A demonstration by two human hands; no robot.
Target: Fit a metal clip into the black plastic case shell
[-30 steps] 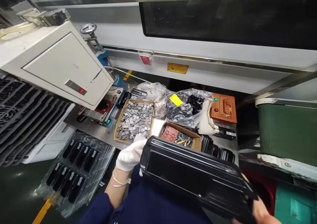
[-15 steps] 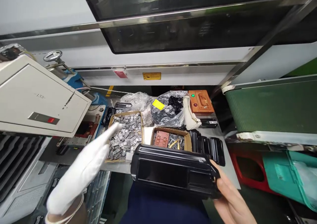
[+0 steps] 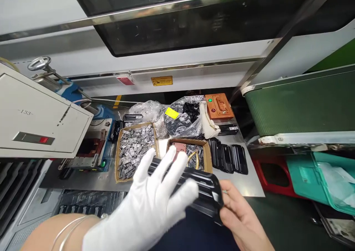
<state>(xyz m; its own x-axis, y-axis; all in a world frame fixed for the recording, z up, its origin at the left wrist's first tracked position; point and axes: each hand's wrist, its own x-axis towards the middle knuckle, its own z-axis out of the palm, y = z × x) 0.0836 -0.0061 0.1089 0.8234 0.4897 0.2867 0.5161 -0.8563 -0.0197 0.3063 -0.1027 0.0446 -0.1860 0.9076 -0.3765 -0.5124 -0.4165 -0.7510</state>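
A long black plastic housing point(image 3: 206, 192) lies across my lap area, just in front of the metal table point(image 3: 244, 184). My bare right hand point(image 3: 240, 216) grips its right end from below. My left hand point(image 3: 151, 203), in a white glove, is spread with fingers apart over the housing's left part and hides it; whether it touches the housing I cannot tell. Just behind the hands stand a cardboard box of small grey metal pieces point(image 3: 134, 149) and a smaller box point(image 3: 191, 155) holding a reddish block and brass parts.
Black housings point(image 3: 229, 158) lie in a row on the table's right. Behind are plastic bags of parts point(image 3: 183, 118), an orange control box point(image 3: 219, 106) and a white cloth. A beige machine cabinet point(image 3: 36, 121) overhangs on the left; a green conveyor point(image 3: 302, 107) and teal bin point(image 3: 318, 177) sit right.
My gloved left hand swung from the left in over the housing. The housing turned so its ribbed side shows. The view shifted slightly right.
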